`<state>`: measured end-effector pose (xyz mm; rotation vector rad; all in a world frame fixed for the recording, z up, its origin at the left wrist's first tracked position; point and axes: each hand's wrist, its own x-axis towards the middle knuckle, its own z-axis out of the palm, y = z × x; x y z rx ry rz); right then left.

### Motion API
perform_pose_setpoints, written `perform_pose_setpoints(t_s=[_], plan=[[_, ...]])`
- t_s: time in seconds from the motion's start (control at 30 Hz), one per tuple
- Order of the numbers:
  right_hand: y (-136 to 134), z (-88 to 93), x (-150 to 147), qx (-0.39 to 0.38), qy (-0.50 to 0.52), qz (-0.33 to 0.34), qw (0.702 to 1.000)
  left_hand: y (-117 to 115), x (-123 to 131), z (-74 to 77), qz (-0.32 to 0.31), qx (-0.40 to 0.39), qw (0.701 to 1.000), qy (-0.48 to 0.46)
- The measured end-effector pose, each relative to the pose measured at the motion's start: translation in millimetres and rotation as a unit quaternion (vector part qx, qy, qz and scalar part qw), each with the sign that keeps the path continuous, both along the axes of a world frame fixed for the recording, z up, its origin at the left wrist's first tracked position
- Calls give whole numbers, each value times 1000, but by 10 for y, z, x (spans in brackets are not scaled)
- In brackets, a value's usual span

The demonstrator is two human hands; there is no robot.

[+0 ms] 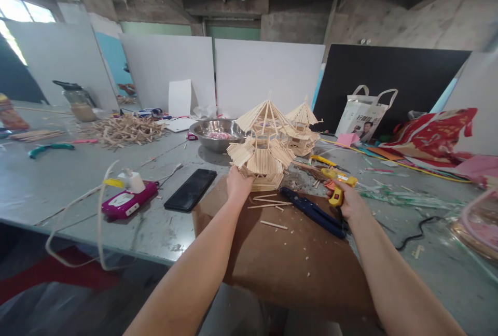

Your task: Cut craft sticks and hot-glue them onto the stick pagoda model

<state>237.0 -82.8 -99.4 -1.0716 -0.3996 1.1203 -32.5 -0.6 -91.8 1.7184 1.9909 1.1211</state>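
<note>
A two-tiered pagoda model (262, 157) built of thin wooden sticks stands upright on a brown sheet (284, 253). My left hand (238, 184) grips its lower left edge, the fingertips partly hidden by the roof. In my right hand (347, 202) is a yellow hot glue gun (339, 181), its nozzle pointing left toward the model. Dark blue pliers (313, 212) lie between the model and that hand. Several loose sticks (274, 225) are scattered on the sheet in front of the model. Behind it stands a second stick pagoda (303, 126).
A black phone (190, 190) and a purple power strip (129, 200) with a looping white cable lie left. Farther back are a steel bowl (218, 136) and a heap of sticks (122, 131). A cutter (323, 161), a tote bag (360, 115) and a red bag (431, 134) sit right.
</note>
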Motion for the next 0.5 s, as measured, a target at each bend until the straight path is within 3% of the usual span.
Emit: perform_pose_setpoints(t_s=[0.2,0.5], plan=[[10,-5,12,-5,1,1,1000,16,-30,1,16,19,999,29],[-3,14,3,-5,-1,7,1000,150,-126,-84,48,23,998,-38]])
